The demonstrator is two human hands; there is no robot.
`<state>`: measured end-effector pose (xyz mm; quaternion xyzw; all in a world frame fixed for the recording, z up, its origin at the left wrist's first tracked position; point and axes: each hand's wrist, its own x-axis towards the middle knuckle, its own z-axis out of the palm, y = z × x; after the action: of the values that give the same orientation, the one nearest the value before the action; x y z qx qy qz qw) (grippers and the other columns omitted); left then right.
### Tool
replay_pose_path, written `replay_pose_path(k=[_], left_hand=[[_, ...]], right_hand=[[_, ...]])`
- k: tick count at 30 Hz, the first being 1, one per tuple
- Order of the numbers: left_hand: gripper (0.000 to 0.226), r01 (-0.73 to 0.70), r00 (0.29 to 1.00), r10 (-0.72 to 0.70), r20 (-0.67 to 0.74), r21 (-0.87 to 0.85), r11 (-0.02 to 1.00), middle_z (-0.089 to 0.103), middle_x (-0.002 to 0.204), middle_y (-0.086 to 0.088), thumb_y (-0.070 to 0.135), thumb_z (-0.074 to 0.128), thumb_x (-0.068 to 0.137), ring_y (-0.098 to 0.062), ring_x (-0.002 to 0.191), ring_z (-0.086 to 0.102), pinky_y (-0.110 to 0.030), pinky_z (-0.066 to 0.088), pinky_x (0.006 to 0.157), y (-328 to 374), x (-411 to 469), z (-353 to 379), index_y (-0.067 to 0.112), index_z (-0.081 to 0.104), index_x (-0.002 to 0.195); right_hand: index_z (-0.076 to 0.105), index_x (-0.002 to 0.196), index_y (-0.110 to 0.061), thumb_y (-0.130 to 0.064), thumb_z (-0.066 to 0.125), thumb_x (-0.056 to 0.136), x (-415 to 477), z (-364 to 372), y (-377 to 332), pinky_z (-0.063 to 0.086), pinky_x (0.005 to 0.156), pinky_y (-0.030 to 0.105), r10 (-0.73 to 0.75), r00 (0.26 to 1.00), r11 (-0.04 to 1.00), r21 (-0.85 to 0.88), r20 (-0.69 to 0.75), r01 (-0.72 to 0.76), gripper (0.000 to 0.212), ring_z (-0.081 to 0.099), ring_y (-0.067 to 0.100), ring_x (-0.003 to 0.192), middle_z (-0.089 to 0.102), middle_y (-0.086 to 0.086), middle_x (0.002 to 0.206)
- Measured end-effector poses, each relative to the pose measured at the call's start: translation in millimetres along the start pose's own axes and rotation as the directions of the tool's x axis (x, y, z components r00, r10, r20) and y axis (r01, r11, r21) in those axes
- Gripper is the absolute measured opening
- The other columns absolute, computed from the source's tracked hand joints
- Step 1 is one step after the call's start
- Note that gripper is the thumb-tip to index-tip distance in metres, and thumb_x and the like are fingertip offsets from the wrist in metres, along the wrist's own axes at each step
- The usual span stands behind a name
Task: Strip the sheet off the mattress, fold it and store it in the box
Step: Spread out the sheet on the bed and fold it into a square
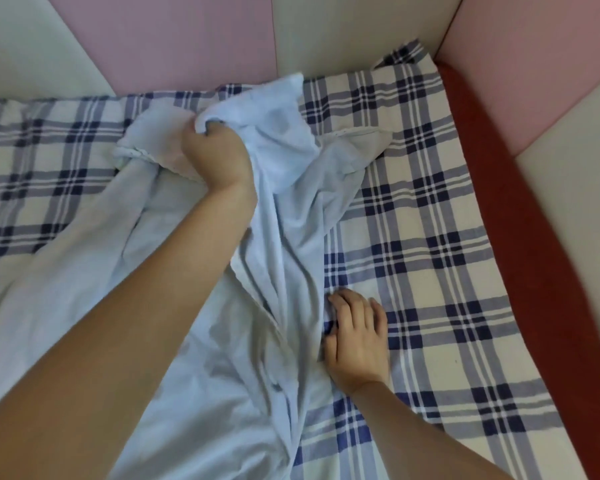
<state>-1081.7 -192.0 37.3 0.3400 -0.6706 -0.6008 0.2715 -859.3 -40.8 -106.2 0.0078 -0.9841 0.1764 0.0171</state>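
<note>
Near the far edge of the mattress, the left hand has a tight fistful of the light blue sheet, fingers fully wrapped in the cloth. The sheet lies bunched in a long ridge from that edge toward the near edge, on top of the plaid layer.

The right hand sits on the plaid just beside the sheet's right edge with its fingers bent. Can't tell if it's pinching cloth or just pressing.

Risks:
- If the right hand pins the blue edge, a left-hand pull will fight it or stretch the cloth.
- The plaid layer may drag along with the sheet.
- Any corner still tucked would snag, but the corners are hidden.

Count: 1 blue sheet, 1 plaid layer, 2 hands, 5 padded wall panels (2 pink, 3 cream). No box in view.
</note>
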Motion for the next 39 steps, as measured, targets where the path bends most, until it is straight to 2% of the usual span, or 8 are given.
replay_pose_path(k=[5, 9, 12, 16, 23, 32, 36, 39], left_hand=[[0.038, -0.705, 0.681, 0.639, 0.357, 0.087, 0.704, 0.06, 0.116, -0.012, -0.003, 0.05, 0.084, -0.026, 0.111, 0.056, -0.016, 0.037, 0.09, 14.3, -67.9, 26.1, -0.006, 0.049, 0.123], [0.06, -0.865, 0.475, 0.179, 0.862, 0.419, 0.277, 0.049, 0.135, -0.015, 0.018, 0.053, 0.093, -0.03, 0.123, 0.046, -0.041, 0.04, 0.096, -66.3, -94.2, 46.0, 0.011, 0.026, 0.146], [0.089, -0.84, 0.527, 0.0, 0.85, 0.521, 0.15, 0.033, 0.143, -0.022, 0.059, 0.055, 0.083, -0.038, 0.13, 0.034, -0.05, 0.038, 0.095, -102.3, -103.8, 55.9, 0.011, 0.017, 0.148], [0.067, -0.854, 0.514, 0.027, 0.857, 0.508, 0.111, 0.032, 0.14, -0.024, 0.023, 0.06, 0.089, -0.038, 0.122, 0.043, -0.045, 0.045, 0.09, -98.0, -87.2, 61.0, 0.01, 0.025, 0.145], [0.039, -0.664, 0.613, 0.143, 0.777, 0.408, 0.627, 0.067, 0.104, -0.01, -0.005, 0.051, 0.083, -0.027, 0.092, 0.063, -0.03, 0.048, 0.071, -60.1, -60.8, -4.9, 0.012, 0.059, 0.117], [0.051, -0.582, 0.624, 0.169, 0.763, 0.309, 0.753, 0.065, 0.104, -0.002, -0.006, 0.051, 0.066, -0.02, 0.095, 0.06, -0.027, 0.047, 0.083, -58.4, -172.6, -271.0, 0.019, 0.065, 0.109], [0.056, -0.358, 0.732, 0.031, 0.681, 0.346, 0.867, 0.065, 0.105, 0.002, -0.012, 0.051, 0.066, -0.012, 0.097, 0.061, -0.016, 0.044, 0.087, -63.0, -225.6, -354.0, 0.025, 0.061, 0.107], [0.067, -0.392, 0.645, -0.074, 0.761, 0.412, 0.823, 0.061, 0.11, 0.008, -0.018, 0.054, 0.065, -0.008, 0.094, 0.06, -0.016, 0.046, 0.079, -52.2, -258.4, -409.1, 0.03, 0.06, 0.111]], right_hand=[[0.049, 0.122, -0.018, -0.025, 0.04, 0.072, 3.0, -0.6, -0.7, 0.023, 0.111, 0.046, 0.008, 1.0, 1.0, 0.007, -0.005, -0.008, 0.051, 0.045, 0.018, 0.122, 0.052, 0.0, 0.127], [0.05, 0.122, -0.018, -0.025, 0.04, 0.073, 2.3, -0.3, -0.7, 0.022, 0.111, 0.046, 0.011, 1.0, 1.0, 0.0, -0.007, -0.011, 0.051, 0.045, 0.017, 0.122, 0.052, 0.0, 0.127], [0.048, 0.123, -0.018, -0.025, 0.04, 0.073, 2.9, 1.3, -0.4, 0.021, 0.111, 0.045, 0.007, 1.0, 1.0, 0.0, -0.019, -0.007, 0.051, 0.045, 0.017, 0.124, 0.052, 0.0, 0.127], [0.049, 0.124, -0.018, -0.026, 0.039, 0.073, 2.1, 4.3, 2.6, 0.02, 0.112, 0.045, 0.002, 1.0, 1.0, 0.016, -0.023, -0.002, 0.052, 0.045, 0.018, 0.125, 0.052, 0.0, 0.129], [0.055, 0.12, -0.016, -0.025, 0.038, 0.076, 3.5, 0.8, 0.5, 0.022, 0.112, 0.045, -0.008, 0.998, 0.999, 0.05, -0.065, 0.011, 0.048, 0.046, 0.018, 0.123, 0.053, 0.0, 0.127], [0.056, 0.126, -0.019, -0.048, 0.033, 0.09, -20.1, -20.5, -6.7, 0.037, 0.105, 0.043, 0.119, 0.974, 0.976, 0.16, 0.192, -0.151, 0.052, 0.053, 0.014, 0.113, 0.062, -0.002, 0.117], [0.062, 0.109, -0.014, -0.062, 0.016, 0.095, -91.8, -100.3, -37.1, 0.055, 0.077, 0.032, 0.078, 0.712, -0.003, 0.714, 0.698, -0.7, 0.068, 0.069, 0.005, 0.08, 0.073, -0.004, 0.087], [0.046, 0.138, -0.016, -0.068, 0.031, 0.086, -178.0, -126.8, -52.8, 0.053, 0.091, 0.037, -0.16, 0.571, -0.058, 0.57, 0.805, -0.82, 0.075, 0.06, 0.024, 0.116, 0.062, 0.009, 0.127]])
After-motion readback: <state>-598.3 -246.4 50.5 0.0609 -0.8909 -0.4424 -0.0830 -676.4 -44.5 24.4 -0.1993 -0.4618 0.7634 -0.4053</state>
